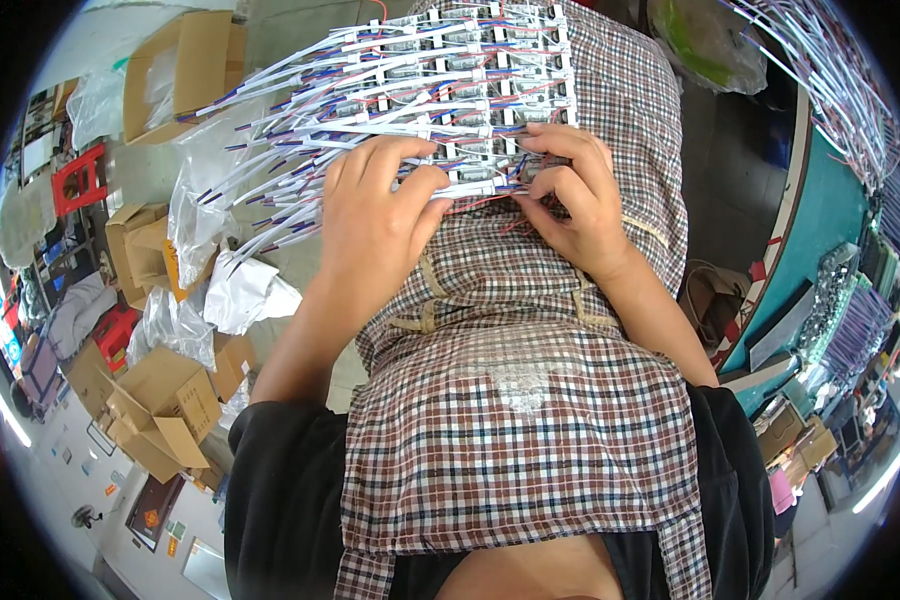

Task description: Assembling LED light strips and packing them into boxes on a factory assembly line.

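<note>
Across my lap lies a panel [567, 85] of small parts in rows, with white cables [300, 110] fanning out to its left, their ends blue and purple. My left hand [373, 210] is over the panel's near left part, its thumb and index finger closed about a white cable in the nearest row. Opposite it, at the near right corner, my right hand [585, 205] has thumb and index finger pinched together beside thin red and blue wires [513, 190]. Its fingers partly hide what lies between them. A checked apron [520, 460] covers my lap and chest.
Open cardboard boxes [165, 410], clear plastic bags [195, 200] and a red stool [80, 180] stand on the left. To the right, a green-topped workbench [820, 220] carries bundled cables [845, 110] and stacked parts. A brown bag [715, 300] sits beside its edge.
</note>
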`<action>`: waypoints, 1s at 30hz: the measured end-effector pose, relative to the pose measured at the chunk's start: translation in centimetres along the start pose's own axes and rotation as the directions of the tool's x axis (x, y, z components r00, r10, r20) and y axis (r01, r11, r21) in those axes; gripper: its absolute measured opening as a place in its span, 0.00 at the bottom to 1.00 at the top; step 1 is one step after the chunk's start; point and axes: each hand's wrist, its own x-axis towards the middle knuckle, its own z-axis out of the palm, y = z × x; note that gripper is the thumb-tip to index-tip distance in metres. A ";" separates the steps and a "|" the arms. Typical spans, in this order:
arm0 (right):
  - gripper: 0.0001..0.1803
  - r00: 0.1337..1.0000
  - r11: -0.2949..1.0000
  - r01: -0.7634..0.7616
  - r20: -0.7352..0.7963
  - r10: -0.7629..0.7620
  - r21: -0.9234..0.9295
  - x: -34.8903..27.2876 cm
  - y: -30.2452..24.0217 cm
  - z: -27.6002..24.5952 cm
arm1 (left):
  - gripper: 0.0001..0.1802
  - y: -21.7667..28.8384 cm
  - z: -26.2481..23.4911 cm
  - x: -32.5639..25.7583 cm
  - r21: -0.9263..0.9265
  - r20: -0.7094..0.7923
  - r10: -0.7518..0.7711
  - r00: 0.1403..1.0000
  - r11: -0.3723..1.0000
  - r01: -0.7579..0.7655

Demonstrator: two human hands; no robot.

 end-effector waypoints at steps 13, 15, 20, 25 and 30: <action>0.16 0.992 0.995 -0.095 0.083 0.093 0.018 -0.7 -0.3 -1.5 | 0.10 -0.1 -0.2 0.5 -0.040 0.030 0.020 0.999 0.999 -0.019; 0.16 0.990 0.993 -0.112 0.091 0.109 0.027 -0.7 -0.3 -1.7 | 0.10 -0.1 -0.1 0.6 -0.038 0.032 0.023 0.999 0.999 -0.022; 0.16 0.984 0.981 -0.168 0.074 0.161 0.100 -0.6 -0.5 -1.7 | 0.10 0.0 -0.3 0.7 -0.040 0.048 0.029 0.998 0.999 -0.027; 0.15 0.991 0.997 -0.082 0.105 0.081 0.003 -0.4 -0.2 -1.7 | 0.10 0.1 -0.4 0.8 -0.032 0.079 0.029 0.996 0.999 -0.027; 0.15 0.983 0.955 -0.170 0.108 0.148 0.241 -0.6 0.0 -2.5 | 0.11 0.0 -0.3 0.7 -0.038 0.085 0.025 0.996 0.999 -0.022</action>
